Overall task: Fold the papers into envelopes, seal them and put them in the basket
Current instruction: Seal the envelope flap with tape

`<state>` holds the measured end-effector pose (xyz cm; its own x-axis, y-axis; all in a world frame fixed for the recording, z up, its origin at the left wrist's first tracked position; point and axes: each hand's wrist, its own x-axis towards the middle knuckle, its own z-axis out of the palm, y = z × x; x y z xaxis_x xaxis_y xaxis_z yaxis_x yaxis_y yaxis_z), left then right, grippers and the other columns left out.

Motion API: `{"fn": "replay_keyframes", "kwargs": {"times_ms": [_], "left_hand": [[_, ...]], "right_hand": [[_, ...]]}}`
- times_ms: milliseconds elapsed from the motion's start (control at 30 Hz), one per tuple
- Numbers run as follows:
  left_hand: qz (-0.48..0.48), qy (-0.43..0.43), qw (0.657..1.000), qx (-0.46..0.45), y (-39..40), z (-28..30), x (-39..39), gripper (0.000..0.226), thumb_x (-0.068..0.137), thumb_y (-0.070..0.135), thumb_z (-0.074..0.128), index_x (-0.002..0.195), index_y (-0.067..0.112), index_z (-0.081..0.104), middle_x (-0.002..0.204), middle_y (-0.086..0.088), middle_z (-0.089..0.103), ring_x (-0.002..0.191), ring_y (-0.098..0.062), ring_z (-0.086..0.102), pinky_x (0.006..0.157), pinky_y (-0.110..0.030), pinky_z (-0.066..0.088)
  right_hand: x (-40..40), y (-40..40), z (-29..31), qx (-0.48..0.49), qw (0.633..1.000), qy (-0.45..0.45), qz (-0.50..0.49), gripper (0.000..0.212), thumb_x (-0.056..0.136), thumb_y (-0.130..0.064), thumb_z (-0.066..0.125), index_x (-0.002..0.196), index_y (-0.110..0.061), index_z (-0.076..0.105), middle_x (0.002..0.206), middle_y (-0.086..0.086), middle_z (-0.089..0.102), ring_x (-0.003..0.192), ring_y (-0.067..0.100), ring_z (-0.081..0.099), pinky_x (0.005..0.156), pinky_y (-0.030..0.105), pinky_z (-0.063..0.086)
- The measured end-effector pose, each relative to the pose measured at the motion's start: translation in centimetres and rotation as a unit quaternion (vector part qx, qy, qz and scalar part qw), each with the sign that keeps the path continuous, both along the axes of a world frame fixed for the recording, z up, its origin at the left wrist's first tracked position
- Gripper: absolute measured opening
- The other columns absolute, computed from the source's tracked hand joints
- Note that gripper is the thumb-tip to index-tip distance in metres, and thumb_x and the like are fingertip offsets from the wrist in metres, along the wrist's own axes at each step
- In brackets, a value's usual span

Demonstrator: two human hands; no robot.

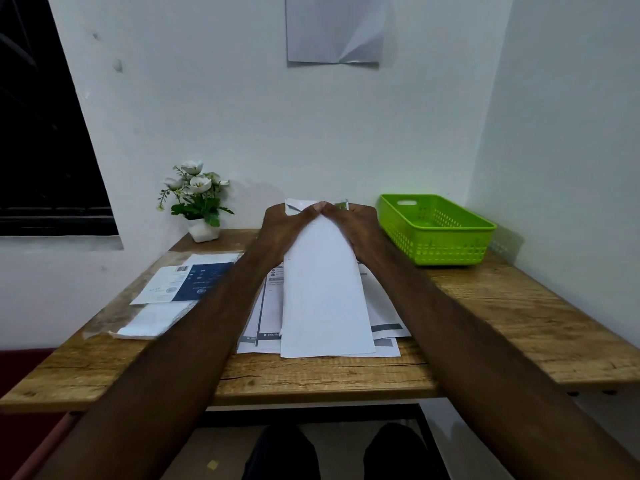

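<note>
A long white folded paper point(325, 292) lies lengthwise down the middle of the wooden table point(502, 313), on top of a stack of printed sheets point(384, 323). My left hand point(282, 228) and my right hand point(353, 226) meet at its far end, thumbs touching, and pinch the paper's far edge, where the corners slope in to a point. The fingers are hidden behind the paper. The green plastic basket point(434, 230) stands at the back right of the table, right of my right hand, and looks empty.
A small potted plant with white flowers point(197, 202) sits at the back left. A blue and white printed sheet point(188, 282) and a plastic sleeve point(152, 320) lie on the left of the table. A sheet of paper point(334, 29) hangs on the wall.
</note>
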<state>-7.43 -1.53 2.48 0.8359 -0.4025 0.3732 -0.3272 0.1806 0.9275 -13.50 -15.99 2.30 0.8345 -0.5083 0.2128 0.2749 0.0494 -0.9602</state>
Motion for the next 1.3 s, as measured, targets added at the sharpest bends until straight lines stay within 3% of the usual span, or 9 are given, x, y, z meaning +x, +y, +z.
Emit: {"fn": "replay_keyframes", "kwargs": {"times_ms": [133,267,433,567,700,800,1000,1167,1300], "left_hand": [[0.01,0.013,1.0,-0.011,0.1,0.1,0.4,0.01,0.083,0.022,0.085,0.086,0.016,0.078,0.077,0.006,0.079,0.069,-0.005,0.075,0.057,-0.018,0.056],[0.021,0.041,0.999,-0.027,0.3,0.3,0.5,0.012,0.081,0.016,0.086,0.087,0.01,0.078,0.085,-0.006,0.08,0.074,-0.017,0.075,0.07,-0.031,0.063],[-0.021,0.094,0.993,-0.062,0.6,0.6,0.1,0.029,0.091,0.007,0.074,0.111,-0.013,0.069,0.112,-0.031,0.072,0.096,-0.041,0.072,0.092,-0.052,0.059],[-0.027,0.099,0.994,-0.045,0.7,1.0,0.3,0.027,0.097,0.007,0.066,0.116,-0.011,0.067,0.117,-0.031,0.07,0.094,-0.034,0.069,0.094,-0.052,0.057],[-0.024,0.111,0.993,-0.019,0.9,1.3,0.6,0.01,0.098,0.011,0.065,0.095,0.004,0.072,0.101,-0.019,0.073,0.09,-0.03,0.068,0.095,-0.051,0.056],[-0.034,0.116,0.993,-0.007,0.9,1.3,1.0,0.011,0.099,0.013,0.063,0.093,0.008,0.071,0.098,-0.015,0.073,0.089,-0.03,0.068,0.093,-0.048,0.056],[-0.046,0.108,0.993,0.007,1.0,1.4,1.0,0.013,0.101,0.017,0.061,0.097,0.009,0.071,0.091,-0.008,0.074,0.078,-0.021,0.07,0.073,-0.033,0.058],[-0.047,0.099,0.994,0.015,1.3,1.6,1.1,0.015,0.103,0.02,0.06,0.099,0.011,0.07,0.092,-0.007,0.074,0.076,-0.019,0.07,0.068,-0.031,0.059],[-0.055,0.103,0.993,0.02,1.5,1.6,1.2,0.019,0.103,0.021,0.059,0.11,0.007,0.069,0.106,-0.013,0.073,0.086,-0.024,0.07,0.079,-0.037,0.059]], "right_hand": [[0.0,-0.3,0.1,0.006,1.0,0.0,0.015,0.033,0.068,-0.025,0.093,0.086,-0.001,0.079,0.093,0.022,0.077,0.086,0.035,0.076,0.087,0.059,0.059],[-0.2,-0.4,0.2,-0.021,0.999,0.015,0.032,0.04,0.076,-0.028,0.088,0.099,0.002,0.076,0.102,0.024,0.076,0.087,0.032,0.073,0.09,0.057,0.056],[-0.1,-0.4,0.2,-0.018,1.0,-0.001,0.016,0.025,0.084,-0.019,0.082,0.09,0.004,0.074,0.09,0.02,0.076,0.074,0.025,0.07,0.073,0.042,0.058],[-0.3,-0.1,0.4,-0.002,0.999,-0.02,0.028,0.009,0.087,-0.01,0.078,0.084,-0.002,0.075,0.083,0.015,0.073,0.069,0.023,0.068,0.066,0.034,0.059],[-0.6,-0.2,0.6,-0.01,0.999,0.001,0.031,0.027,0.091,-0.017,0.076,0.103,0.006,0.073,0.095,0.018,0.073,0.081,0.027,0.068,0.079,0.044,0.058],[-0.7,-0.7,0.7,-0.035,0.999,0.014,0.026,0.022,0.094,-0.022,0.073,0.102,-0.002,0.074,0.095,0.015,0.073,0.083,0.026,0.066,0.078,0.042,0.054],[-0.7,-0.7,0.6,-0.04,0.999,0.005,0.02,0.021,0.095,-0.021,0.072,0.1,-0.001,0.074,0.097,0.017,0.071,0.087,0.027,0.065,0.091,0.056,0.055],[-1.1,-0.9,1.2,-0.019,0.998,0.044,0.039,0.034,0.097,-0.032,0.067,0.114,-0.003,0.072,0.099,0.011,0.073,0.086,0.025,0.068,0.077,0.038,0.056],[-1.1,-0.7,1.2,-0.029,0.998,0.062,0.016,0.036,0.099,-0.033,0.063,0.118,-0.003,0.071,0.097,0.008,0.071,0.078,0.021,0.066,0.062,0.025,0.053]]}}
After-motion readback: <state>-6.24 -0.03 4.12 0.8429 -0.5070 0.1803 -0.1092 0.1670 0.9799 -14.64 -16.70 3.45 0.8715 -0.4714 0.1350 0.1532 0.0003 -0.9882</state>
